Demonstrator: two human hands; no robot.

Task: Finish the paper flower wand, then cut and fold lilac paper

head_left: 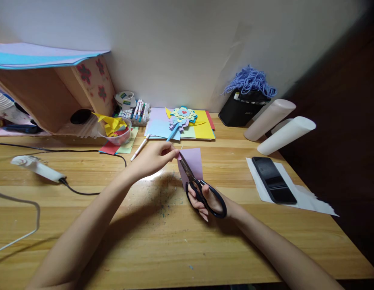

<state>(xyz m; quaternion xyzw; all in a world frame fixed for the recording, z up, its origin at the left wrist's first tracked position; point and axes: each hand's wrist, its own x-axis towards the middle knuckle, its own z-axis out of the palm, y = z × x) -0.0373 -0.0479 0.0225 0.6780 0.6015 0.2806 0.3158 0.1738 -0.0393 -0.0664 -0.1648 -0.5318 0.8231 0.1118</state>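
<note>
My left hand [155, 158] pinches the top left corner of a small lilac sheet of paper [193, 162], held up over the wooden desk [174, 241]. My right hand [205, 201] has its fingers through the black handles of a pair of scissors [199, 186]. The blades point up and to the left along the paper's left edge, their tip close to my left fingertips.
A stack of coloured paper with a paper flower [182, 119] lies at the back. Left of it are marker pens [138, 110], a bowl of paper scraps [116, 131], a loose pen [140, 148] and a glue gun [37, 167] with cable. A phone [273, 179] lies on white paper at right, near two white cylinders [277, 125].
</note>
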